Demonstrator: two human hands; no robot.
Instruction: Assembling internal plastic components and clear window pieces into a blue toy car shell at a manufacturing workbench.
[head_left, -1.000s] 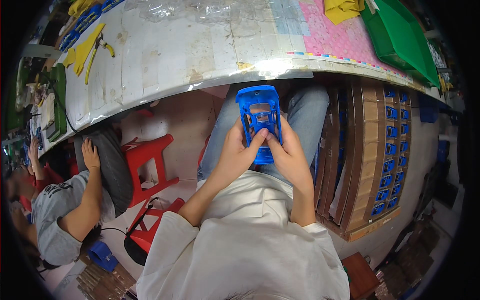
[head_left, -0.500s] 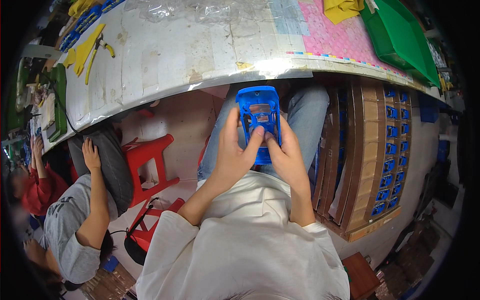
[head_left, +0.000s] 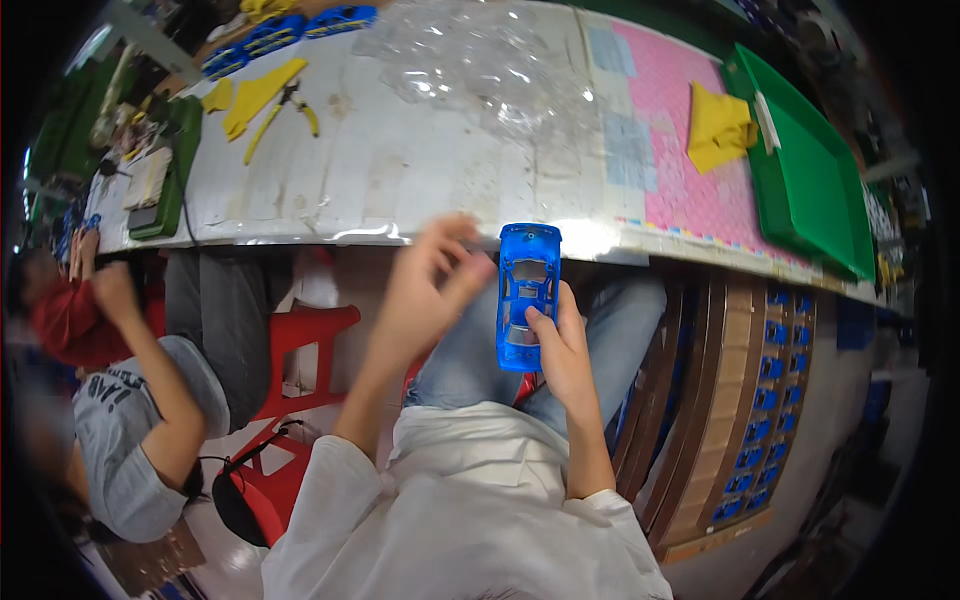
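Your bare left hand (head_left: 425,297) had come away, loosely open, from the blue plastic car-shaped shell (head_left: 516,312), which your bare right hand (head_left: 566,350) gripped above your denim-clad lap (head_left: 455,375), seemingly mid-handling, next calling for steadiness.

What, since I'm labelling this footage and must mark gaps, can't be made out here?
All in the head view:
Left hand: exact finger positions, smeared by motion blur.
Right hand: some fingers, hidden behind the blue car shell.
The shell's far side: turned away from the camera.
Small blue pieces in the cardboard box: fine details, too small.
Topmost yellow item: cut off by the picture's upper edge.
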